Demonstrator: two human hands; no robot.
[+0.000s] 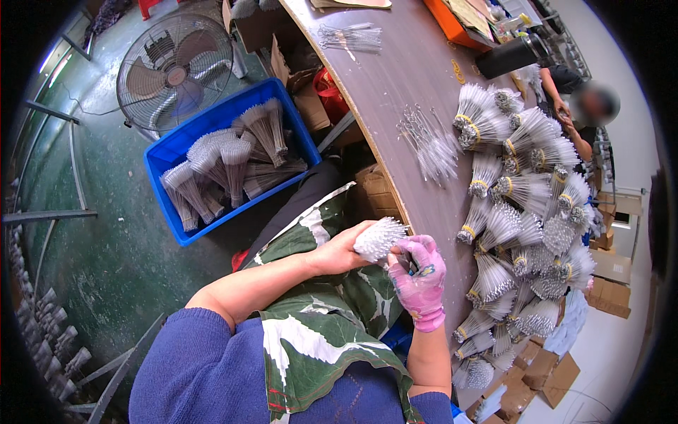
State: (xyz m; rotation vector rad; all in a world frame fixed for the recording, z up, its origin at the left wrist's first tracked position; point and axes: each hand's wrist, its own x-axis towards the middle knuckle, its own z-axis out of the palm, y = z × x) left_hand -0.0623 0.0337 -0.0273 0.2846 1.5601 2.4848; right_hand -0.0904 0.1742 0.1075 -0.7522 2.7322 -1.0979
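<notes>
A bundle of thin wire tube brushes point(379, 239) with white bristle tips sits in my bare left hand point(345, 249), whose fingers are wrapped round it, bristle ends up. My right hand point(422, 277), in a pink patterned glove, is at the bundle's right side, with thumb and fingers pinched together. Whatever lies between those fingertips is too small to tell. Both hands are above my lap, beside the table edge. Loose tube brushes point(429, 145) lie spread on the brown table point(385, 88) ahead of them.
Many banded brush bundles point(519, 187) are piled along the table's right side. More bundles fill a blue crate point(157, 185) at left, near a floor fan point(175, 75). Loose wire pieces point(351, 37) and a black bottle point(510, 56) are farther off. Another person point(565, 113) sits across.
</notes>
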